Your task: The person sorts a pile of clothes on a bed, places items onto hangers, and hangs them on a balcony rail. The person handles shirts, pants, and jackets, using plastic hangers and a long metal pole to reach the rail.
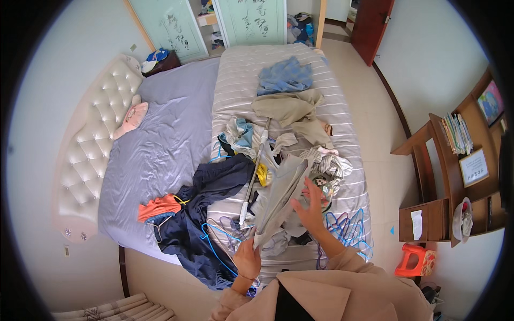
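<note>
My left hand is closed on the near end of a light grey garment, which stretches away from me over the pile. Beside the garment's right edge, my right hand has its thumb and fingers apart and holds nothing that I can see. A white and grey pole lies lengthwise just left of the garment. Dark navy clothing spreads to the left of my left hand, with a blue hanger on it. Several blue and purple hangers lie in a tangle right of my right forearm.
Beige trousers and a blue garment lie farther up the striped bed. An orange garment is at the left. A pink plush toy rests by the tufted headboard. An orange stool and wooden shelf stand right.
</note>
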`<action>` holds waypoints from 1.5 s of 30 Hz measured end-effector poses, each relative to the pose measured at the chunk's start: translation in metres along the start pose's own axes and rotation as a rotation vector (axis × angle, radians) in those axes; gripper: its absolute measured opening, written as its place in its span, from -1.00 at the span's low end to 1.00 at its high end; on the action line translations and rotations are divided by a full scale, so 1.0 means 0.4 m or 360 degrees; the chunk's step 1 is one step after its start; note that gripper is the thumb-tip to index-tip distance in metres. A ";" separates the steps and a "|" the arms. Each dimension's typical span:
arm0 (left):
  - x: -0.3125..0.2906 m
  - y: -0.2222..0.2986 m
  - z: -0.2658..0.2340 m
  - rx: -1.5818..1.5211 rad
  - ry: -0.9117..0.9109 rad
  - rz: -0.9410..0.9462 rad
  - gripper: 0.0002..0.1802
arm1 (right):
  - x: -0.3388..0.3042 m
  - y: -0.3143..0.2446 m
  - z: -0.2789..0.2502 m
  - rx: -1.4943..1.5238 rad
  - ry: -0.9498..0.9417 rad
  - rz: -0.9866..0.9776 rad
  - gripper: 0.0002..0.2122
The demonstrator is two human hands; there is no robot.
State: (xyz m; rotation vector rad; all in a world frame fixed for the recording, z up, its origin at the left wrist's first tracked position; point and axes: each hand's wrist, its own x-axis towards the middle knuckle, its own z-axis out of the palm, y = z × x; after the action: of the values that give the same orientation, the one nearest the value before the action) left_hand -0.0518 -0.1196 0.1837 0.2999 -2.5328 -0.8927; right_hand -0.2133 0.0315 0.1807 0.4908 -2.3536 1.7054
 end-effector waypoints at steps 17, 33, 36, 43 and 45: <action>-0.149 -0.120 -0.109 0.0110 0.0231 -0.0472 -0.76 | 0.195 0.339 -0.258 0.1919 -0.0440 0.2075 -0.92; 0.591 -0.051 0.033 -0.0400 0.0058 -0.0139 -0.73 | -0.397 0.499 -0.548 -0.0331 -0.0422 0.0821 -0.68; 0.697 -0.007 0.080 -0.1000 0.0023 -0.0043 -0.65 | -0.426 0.492 -0.366 -0.1084 -0.1276 0.1290 -0.26; 0.577 -0.320 0.305 -0.0203 -0.0094 -0.0252 -0.57 | -0.073 0.392 0.013 -0.0791 -0.0670 0.0018 -0.79; 0.417 -0.451 0.381 0.0026 -0.0428 -0.0125 -0.54 | 0.015 0.481 0.167 -0.0537 -0.0689 -0.0243 -0.80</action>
State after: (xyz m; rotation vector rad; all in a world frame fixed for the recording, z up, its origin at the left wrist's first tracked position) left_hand -0.2598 -0.2323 0.0174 0.3039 -2.7924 -1.0014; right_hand -0.2885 0.0215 -0.0083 1.0277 -2.7329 1.1912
